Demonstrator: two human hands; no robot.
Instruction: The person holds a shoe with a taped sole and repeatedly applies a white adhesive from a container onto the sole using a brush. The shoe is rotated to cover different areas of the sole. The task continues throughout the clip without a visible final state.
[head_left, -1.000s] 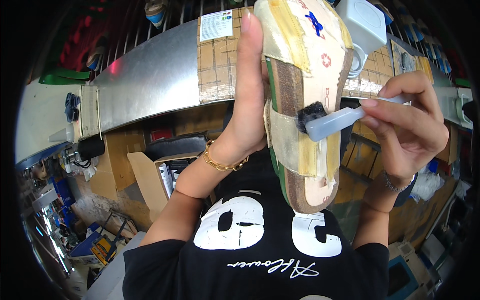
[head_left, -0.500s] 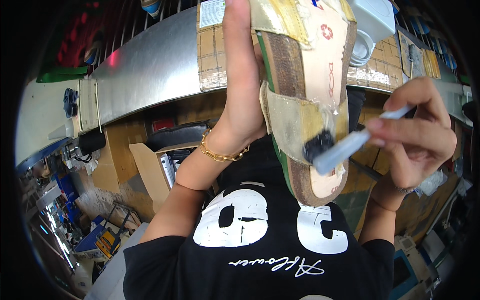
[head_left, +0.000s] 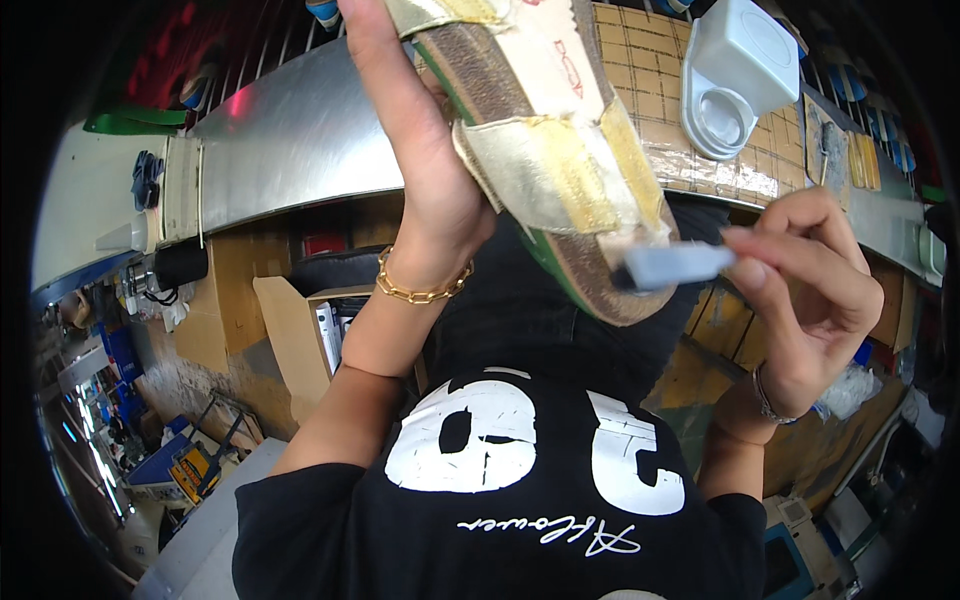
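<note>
Our right hand (head_left: 815,280) pinches a blurred brush (head_left: 675,266) at the lower end of a sandal (head_left: 535,165), top cut off, that our left hand (head_left: 432,160) grips, partly hidden. Beyond, what a white container (head_left: 755,50) holds escapes us.

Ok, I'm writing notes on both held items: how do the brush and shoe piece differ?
The brush is smaller, pale and dark-bristled; the shoe piece is larger, brown and gold with a green edge. The brush lies nearly level in view, while the shoe piece slants. Both are hand-held.
</note>
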